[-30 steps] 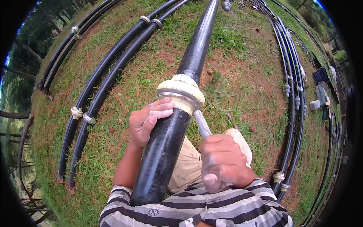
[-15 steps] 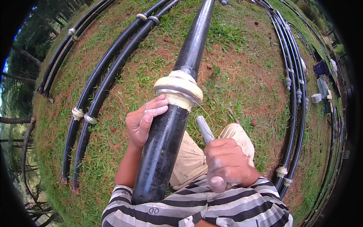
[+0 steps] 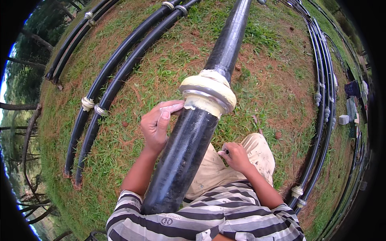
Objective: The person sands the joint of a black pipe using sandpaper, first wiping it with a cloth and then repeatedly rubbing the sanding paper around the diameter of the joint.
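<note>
A thick black pipe [image 3: 183,160] slants up from my lap, leaning away to the upper right. Around it sits a bulging cream collar [image 3: 207,89] with a shiny metal ring, and a ragged cream band of paste-like coating [image 3: 203,105] runs just below. My left hand [image 3: 157,122] is at the band's left side, fingertips touching its edge, thumb raised apart and whitish smears on the fingers. Over my knees, my right hand [image 3: 236,156] is closed around a grey stick-like tool; only its dark round end [image 3: 227,152] shows, the rest hidden by the fist.
Pairs of black pipes [image 3: 116,86] with pale collars lie on the grass to the left. More long pipes [image 3: 319,132] run along the right. A white block [image 3: 343,119] and a dark blue container [image 3: 352,89] are at the far right. Trees stand at the left edge.
My right hand has moved up and away from my body, turning so the grey tool's length no longer shows. The left hand's fingers have shifted from the pipe's front to its left side.
</note>
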The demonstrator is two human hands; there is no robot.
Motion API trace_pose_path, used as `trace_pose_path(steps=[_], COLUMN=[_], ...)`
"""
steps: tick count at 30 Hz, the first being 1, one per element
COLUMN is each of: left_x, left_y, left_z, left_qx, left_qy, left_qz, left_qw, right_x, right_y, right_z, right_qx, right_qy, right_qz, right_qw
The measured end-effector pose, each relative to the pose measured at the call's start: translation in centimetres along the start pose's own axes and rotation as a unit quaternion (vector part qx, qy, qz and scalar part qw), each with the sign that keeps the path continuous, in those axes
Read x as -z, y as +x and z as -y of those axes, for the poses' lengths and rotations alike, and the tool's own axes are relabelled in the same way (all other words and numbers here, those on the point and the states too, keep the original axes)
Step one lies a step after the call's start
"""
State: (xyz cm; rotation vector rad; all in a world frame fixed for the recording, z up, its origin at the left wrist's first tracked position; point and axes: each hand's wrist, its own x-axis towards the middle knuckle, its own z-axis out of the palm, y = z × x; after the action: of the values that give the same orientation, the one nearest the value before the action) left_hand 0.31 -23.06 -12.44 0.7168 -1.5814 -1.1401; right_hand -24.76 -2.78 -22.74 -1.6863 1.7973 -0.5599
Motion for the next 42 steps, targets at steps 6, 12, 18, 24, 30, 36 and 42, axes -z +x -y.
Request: trace_pose_path(steps=[6, 12, 18, 24, 30, 36, 42], left_x=[0.3, 0.8, 1.4, 1.5, 1.5, 1.5, 1.7], left_y=[0.8, 1.2, 1.1, 1.3, 1.8, 1.2, 1.5], left_z=[-0.5, -0.4, -0.3, -2.0, -2.9, -2.2, -2.9], left_qx=[-0.046, -0.093, -0.123, -0.140, -0.148, -0.028, -0.058], left_qy=[0.055, 0.055, 0.048, 0.020, -0.018, 0.096, 0.084], left_qz=[0.044, 0.082, 0.100, 0.133, 0.201, 0.114, 0.140], left_qw=[0.996, 0.991, 0.986, 0.981, 0.968, 0.988, 0.985], right_x=[1.4, 1.4, -0.1, 3.6, 3.2, 3.6, 3.4], right_y=[1.6, 1.2, -0.4, -2.3, -6.2, -5.4, -5.7], right_z=[-0.8, -1.7, -4.9, -13.2, -20.5, -19.7, -20.1], right_qx=[0.010, 0.022, -0.056, -0.208, -0.381, -0.390, -0.388], right_qy=[-0.159, -0.159, -0.128, -0.228, -0.106, -0.139, -0.154], right_qz=[-0.013, 0.023, 0.071, -0.065, -0.021, 0.024, 0.021], right_qw=[0.987, 0.987, 0.988, 0.949, 0.918, 0.910, 0.909])
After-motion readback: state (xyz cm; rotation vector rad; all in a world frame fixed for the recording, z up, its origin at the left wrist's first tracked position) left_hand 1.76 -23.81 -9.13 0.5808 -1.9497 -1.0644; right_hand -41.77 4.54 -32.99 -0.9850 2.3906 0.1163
